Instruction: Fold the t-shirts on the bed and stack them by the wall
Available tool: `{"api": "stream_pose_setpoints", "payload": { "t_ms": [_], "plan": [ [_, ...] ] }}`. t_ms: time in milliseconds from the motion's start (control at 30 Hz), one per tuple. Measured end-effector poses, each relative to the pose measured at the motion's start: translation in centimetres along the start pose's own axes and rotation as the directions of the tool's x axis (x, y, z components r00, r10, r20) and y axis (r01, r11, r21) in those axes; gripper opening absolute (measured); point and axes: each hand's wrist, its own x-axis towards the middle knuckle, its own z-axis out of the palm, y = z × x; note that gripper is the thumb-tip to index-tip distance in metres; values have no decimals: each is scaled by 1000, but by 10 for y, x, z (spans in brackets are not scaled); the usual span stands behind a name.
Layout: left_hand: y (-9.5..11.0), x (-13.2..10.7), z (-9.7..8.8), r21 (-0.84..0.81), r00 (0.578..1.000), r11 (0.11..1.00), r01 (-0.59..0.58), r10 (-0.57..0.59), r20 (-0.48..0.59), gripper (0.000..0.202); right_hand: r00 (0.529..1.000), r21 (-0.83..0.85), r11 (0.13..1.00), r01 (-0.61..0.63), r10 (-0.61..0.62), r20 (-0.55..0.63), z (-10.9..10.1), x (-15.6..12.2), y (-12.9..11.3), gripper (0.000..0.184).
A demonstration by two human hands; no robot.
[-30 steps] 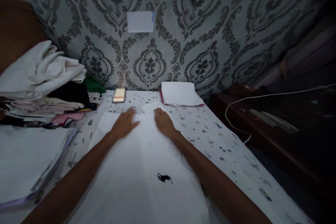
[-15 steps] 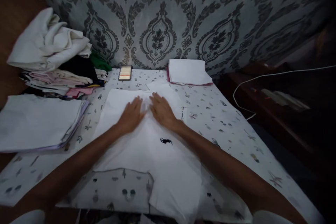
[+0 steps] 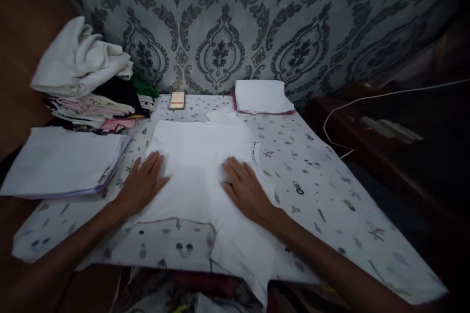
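A white shirt (image 3: 187, 171) lies spread on a table covered with a patterned cloth (image 3: 323, 215). One of its sleeves hangs toward the near table edge. My left hand (image 3: 141, 183) rests at the shirt's left edge, palm down with the fingers apart. On the right part of the shirt, my right hand (image 3: 247, 190) lies flat, its fingers stretched out and slightly blurred. Neither hand grips the fabric. The dark emblem on the shirt's chest is hidden beneath my right hand or forearm.
Folded white cloths (image 3: 69, 159) lie at the left, before a tall pile of clothes topped by a cream garment (image 3: 84, 61). A folded white stack (image 3: 260, 96) and a small blurred box (image 3: 176, 100) sit along the back wall. A white cable (image 3: 367, 102) runs at the right.
My hands have moved apart and nearer to me from the shirt's upper middle, the left one to its left edge. The shirt looks smoother there. The view has shifted slightly.
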Motion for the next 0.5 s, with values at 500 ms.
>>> {"api": "stream_pose_setpoints", "payload": {
  "t_ms": [500],
  "plan": [
    [-20, -1, -10, -144, 941, 940, -308, 323, 99, 57, 955, 494, 835, 242, -294, 29, -39, 0, -6, 33]
  ]
}}
